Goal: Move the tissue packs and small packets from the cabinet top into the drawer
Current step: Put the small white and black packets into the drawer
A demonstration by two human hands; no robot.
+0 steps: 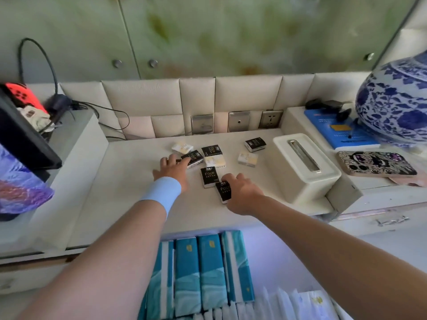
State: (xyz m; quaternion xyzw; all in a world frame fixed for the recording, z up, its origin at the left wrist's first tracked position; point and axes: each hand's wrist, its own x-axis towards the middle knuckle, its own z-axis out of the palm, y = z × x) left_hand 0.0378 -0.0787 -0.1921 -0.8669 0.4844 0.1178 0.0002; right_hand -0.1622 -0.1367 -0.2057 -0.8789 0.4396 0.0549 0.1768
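- Far left: a dark screen with a red controller behind, well apart from the work.
- Left hand, with a light blue wristband: flat and spread open, fingers lying over a black packet; nothing pinched yet.
- Around that hand, on the cabinet top: a white-and-yellow packet behind, another black packet beside, one more pale packet just below that one.
- Centre: a black packet marked "Face", lying flat between both hands.
- Right hand: curled over a black packet, fingers touching its top and far edge; seems closing on it, but whether gripped or only touched, cannot tell.
- Further right: a pale packet and a black one, free, near the white tissue box.
- Far right: a patterned phone case and a blue-and-white vase, probably fragile, better to avoid.
- Below: the open drawer, already with teal tissue packs standing in a row.
- Handling, as a judgement: packets probably very light, soft inside, with smooth film that may slip; best to pinch across the short sides, or to gather several together in one palm.
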